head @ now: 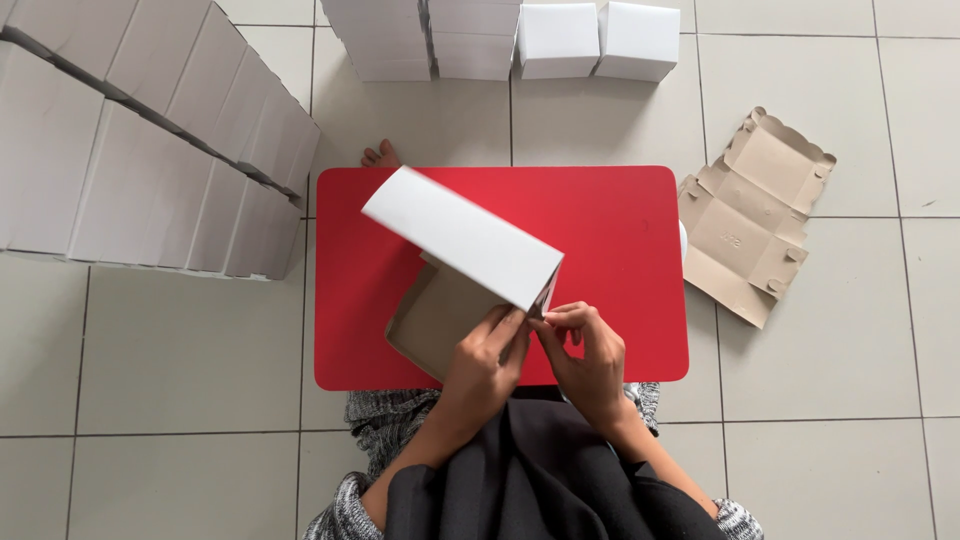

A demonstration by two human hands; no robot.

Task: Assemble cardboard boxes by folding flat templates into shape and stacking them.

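- While both hands work at its near corner, a half-folded cardboard box [455, 265], white outside and brown inside, sits over the middle of the red surface [620, 230].
- Left hand [482, 365]: grip closed on the box's near edge, fingers curled over the brown inner panel and thumb side against the white flap.
- Right hand [590, 355]: fingertips pressed together in a pinch on a small tab at the box's right corner, just beside the left hand.
- White top panel tilts up and away from the person; the brown base lies low on the surface.
- Count: one box in hand; one flat unfolded box blank [755, 215], brown side up, on the tiled floor [850, 350] just right of the surface.
- Finished white boxes: two loose ones plus two short piles in a far row of boxes [500, 40]; a long double row in a left stack of boxes [140, 140], exact number hard to tell.
- Cut off: both box groups run out of view at the edges.
- Toes of a bare foot [380, 155] show past the far edge of the surface; the rest is hidden.
- Forearms partly covered by dark cloth over the lap.
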